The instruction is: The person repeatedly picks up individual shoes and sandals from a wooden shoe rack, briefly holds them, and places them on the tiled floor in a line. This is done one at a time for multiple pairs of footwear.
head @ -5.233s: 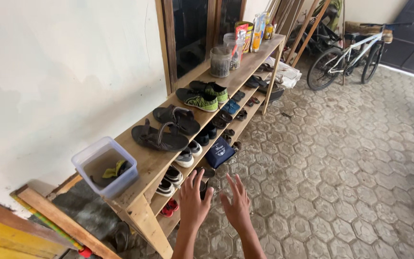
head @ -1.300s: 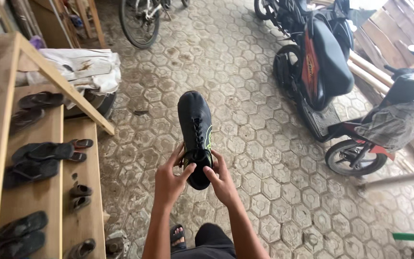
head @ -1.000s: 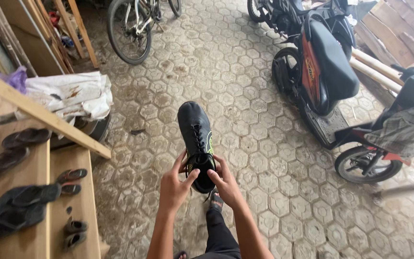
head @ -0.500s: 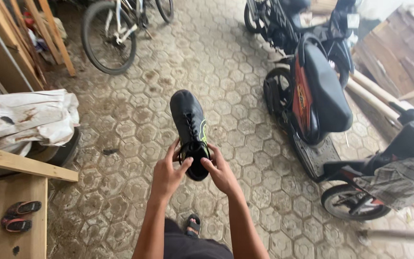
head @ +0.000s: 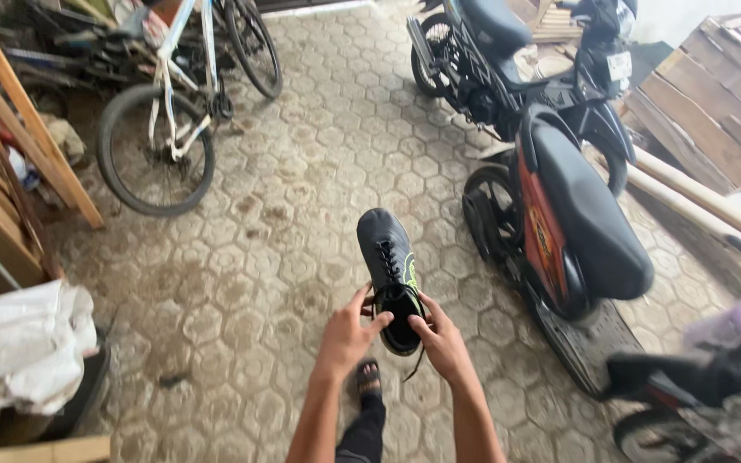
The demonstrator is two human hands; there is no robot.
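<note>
Shoe (head: pixel 391 276) stays pinched at its opening by my left hand (head: pixel 349 336) and right hand (head: pixel 443 343); I have walked past the shelf, toward the motorbike (head: pixel 572 219).

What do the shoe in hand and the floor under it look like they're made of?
Shoe: smooth black upper with a dull sheen, probably synthetic leather; woven black laces, a neon-green side mark. Floor: hexagonal pavers, likely concrete, matte grey-brown, stained, with dark joints. Both hands, left and right, pinch the shoe's collar.

Hexagon-paved floor (head: pixel 302 197) under bicycle (head: pixel 173 120), motorbikes (head: pixel 559 223), white sack (head: pixel 19 360).
</note>
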